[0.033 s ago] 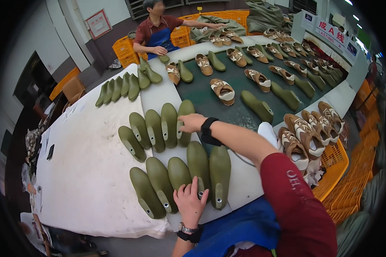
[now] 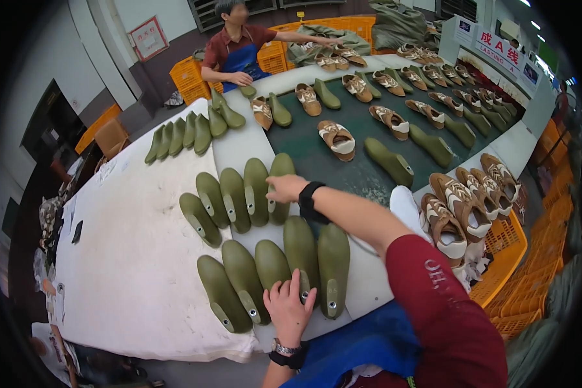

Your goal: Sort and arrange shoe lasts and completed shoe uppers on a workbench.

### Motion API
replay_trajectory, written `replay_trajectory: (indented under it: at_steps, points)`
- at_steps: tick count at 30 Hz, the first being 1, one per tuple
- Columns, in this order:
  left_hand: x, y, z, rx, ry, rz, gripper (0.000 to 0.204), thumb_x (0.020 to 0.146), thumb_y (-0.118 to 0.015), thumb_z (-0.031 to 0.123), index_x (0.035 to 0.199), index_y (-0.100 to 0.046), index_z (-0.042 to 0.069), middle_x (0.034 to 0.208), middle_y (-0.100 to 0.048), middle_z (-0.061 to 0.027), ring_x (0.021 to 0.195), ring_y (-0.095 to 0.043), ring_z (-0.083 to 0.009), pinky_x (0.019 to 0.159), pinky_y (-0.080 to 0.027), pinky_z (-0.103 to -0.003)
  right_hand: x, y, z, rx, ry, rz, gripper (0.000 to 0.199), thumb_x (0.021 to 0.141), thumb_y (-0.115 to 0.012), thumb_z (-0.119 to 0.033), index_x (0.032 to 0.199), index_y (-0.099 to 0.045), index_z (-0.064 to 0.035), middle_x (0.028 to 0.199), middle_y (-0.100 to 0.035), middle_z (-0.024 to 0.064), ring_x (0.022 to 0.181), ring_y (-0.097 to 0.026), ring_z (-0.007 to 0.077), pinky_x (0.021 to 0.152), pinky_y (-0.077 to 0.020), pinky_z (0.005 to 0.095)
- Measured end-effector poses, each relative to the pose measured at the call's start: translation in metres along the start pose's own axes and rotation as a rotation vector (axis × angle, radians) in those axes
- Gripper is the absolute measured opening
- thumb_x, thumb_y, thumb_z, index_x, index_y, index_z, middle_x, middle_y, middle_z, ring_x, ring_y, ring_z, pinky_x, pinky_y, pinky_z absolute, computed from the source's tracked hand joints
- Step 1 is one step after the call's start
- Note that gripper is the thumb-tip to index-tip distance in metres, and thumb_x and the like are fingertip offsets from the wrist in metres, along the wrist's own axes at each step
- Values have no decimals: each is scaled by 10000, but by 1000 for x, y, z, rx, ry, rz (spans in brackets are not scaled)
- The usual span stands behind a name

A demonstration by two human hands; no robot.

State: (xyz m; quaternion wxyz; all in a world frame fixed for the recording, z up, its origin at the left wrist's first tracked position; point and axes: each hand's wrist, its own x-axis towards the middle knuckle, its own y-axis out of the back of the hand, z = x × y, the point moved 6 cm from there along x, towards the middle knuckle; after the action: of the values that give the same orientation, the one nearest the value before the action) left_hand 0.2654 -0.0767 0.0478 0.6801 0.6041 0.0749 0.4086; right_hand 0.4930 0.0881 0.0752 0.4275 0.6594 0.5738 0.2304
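Two rows of green shoe lasts lie before me, toes pointing away. My right hand reaches to the right end of the farther row, its fingers curled round the heel part of a shoe last. Below it, my left hand rests with fingers spread over the heel ends of the nearer row. Its index finger and thumb lie either side of the heel of one green last, touching it. The rightmost near last is untouched. My left palm partly hides the middle last.
A white cloth covers the left table. Brown-and-white shoes and lasts stand in pairs on a dark green belt. More shoes sit at right above an orange crate. Across the table, a co-worker in a blue apron touches a last.
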Motion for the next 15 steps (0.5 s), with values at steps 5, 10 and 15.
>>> replay_trajectory:
  at_steps: [5, 10, 15]
  points:
    - [-5, -2, 3, 7, 3, -34, 588, 773, -686, 386, 1272, -542, 109, 991, -627, -73, 1022, -533, -277, 957, -347, -483, 34, -54, 15, -62, -65, 69, 459, 887, -512, -355, 1255, -499, -81, 1157, -622, 173, 1084, -587, 339, 924, -463, 439]
    - [-2, -1, -1, -18, 3, -24, 579, 766, -699, 363, 1259, -549, 99, 996, -628, -74, 1015, -537, -278, 957, -350, -476, 35, -32, 36, -52, -130, 175, 299, 798, -538, -230, 1075, -611, -147, 1067, -654, 167, 1033, -613, 330, 870, -486, 424]
    - [1, 1, 0, -52, 5, -3, 563, 769, -703, 327, 1256, -549, 91, 999, -624, -75, 1024, -531, -276, 960, -348, -473, 15, -6, 119, -157, -50, 96, 295, 756, -533, -205, 1035, -622, -237, 1027, -669, 94, 989, -623, 307, 836, -491, 413]
